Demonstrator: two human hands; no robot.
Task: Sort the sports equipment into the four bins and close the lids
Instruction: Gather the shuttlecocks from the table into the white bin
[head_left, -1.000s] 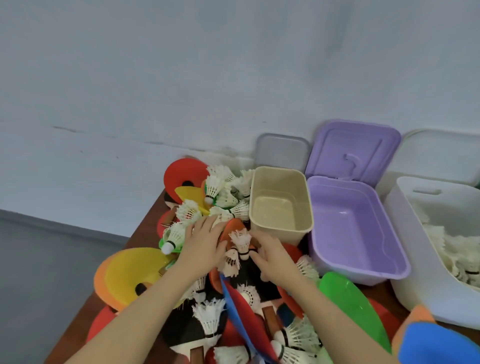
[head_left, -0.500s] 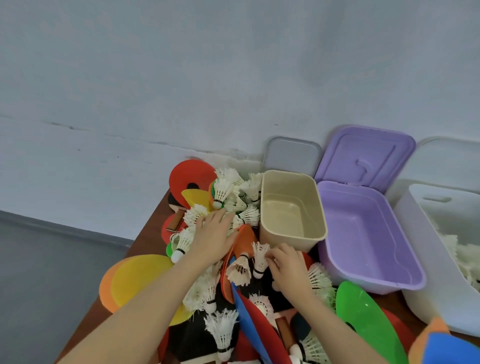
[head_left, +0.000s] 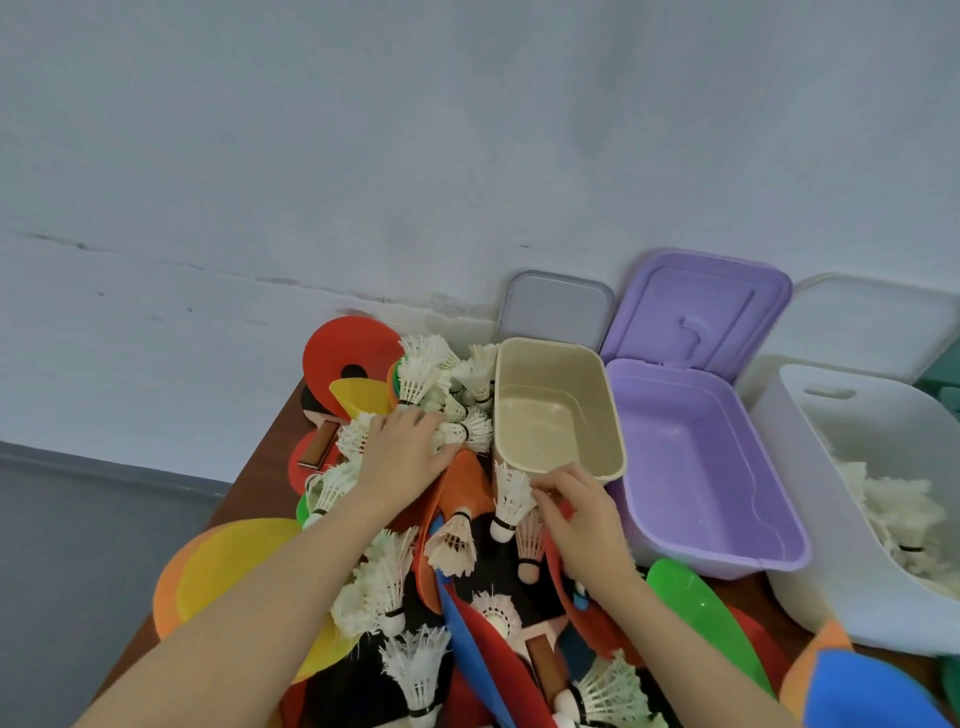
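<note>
The shuttlecock (head_left: 511, 501) nearest to being picked stands tilted in the pile of gear just in front of the beige bin (head_left: 558, 410), its feather skirt up toward the bin's near wall and its cork base pointing down toward the person, so its long axis runs roughly away from them. The right hand (head_left: 584, 514) is immediately to its right and clearly the nearer hand; its fingers (head_left: 545, 486) are curled and touch the skirt's upper edge, seemingly pinching it, though the contact is partly hidden. The likely move is a short lift and carry rightward to the white bin (head_left: 810, 499), which already holds shuttlecocks at the right end of the tabletop (head_left: 260, 478). The left hand (head_left: 410, 452) lies flat, fingers relaxed and spread, pressing on a cluster of shuttlecocks (head_left: 457, 400) toward the far left of the pile without gripping any. Between the beige and white bins the purple bin (head_left: 701, 467) sits empty with its lid (head_left: 698, 312) propped open.
</note>
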